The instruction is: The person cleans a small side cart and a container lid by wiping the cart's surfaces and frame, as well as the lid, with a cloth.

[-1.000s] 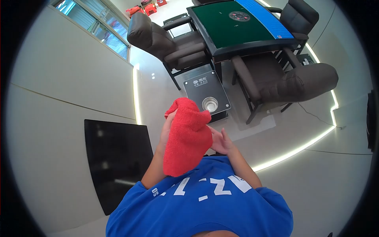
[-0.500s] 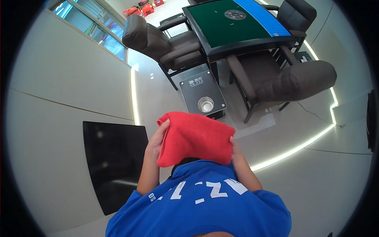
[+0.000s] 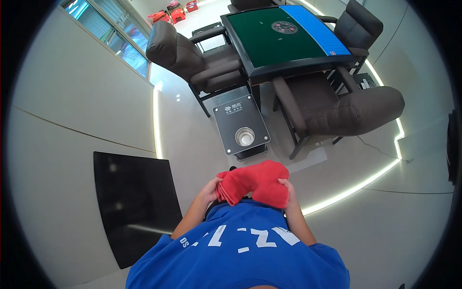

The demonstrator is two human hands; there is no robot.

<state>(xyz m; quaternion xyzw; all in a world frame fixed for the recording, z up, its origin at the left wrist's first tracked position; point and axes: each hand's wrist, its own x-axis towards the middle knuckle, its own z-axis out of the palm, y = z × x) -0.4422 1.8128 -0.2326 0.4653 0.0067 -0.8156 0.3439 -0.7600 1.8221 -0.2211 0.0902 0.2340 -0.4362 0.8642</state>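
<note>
A red cloth point(image 3: 255, 182), folded and rumpled, is held in front of my blue shirt point(image 3: 240, 241). My left hand point(image 3: 210, 189) grips its left edge, where several layers show. On the opposite side my right hand point(image 3: 287, 192) has hold of the cloth, the thumb lying over the top and the other fingers mostly hidden. Just beyond the cloth stands a small black side table point(image 3: 232, 115) with a metal cup holder point(image 3: 245, 137) set in its top.
Ahead is a green-topped game table point(image 3: 255, 43) with a blue strip point(image 3: 315, 29). Brown armchairs stand around it, one at the left point(image 3: 187, 58) and one at the near side point(image 3: 346, 111). A black panel point(image 3: 134, 207) is at the left by the wall.
Both hands have moved down closer to my body. The cloth has gone from a wide, flat fold to a smaller, more bunched shape, and my left hand has shifted right.
</note>
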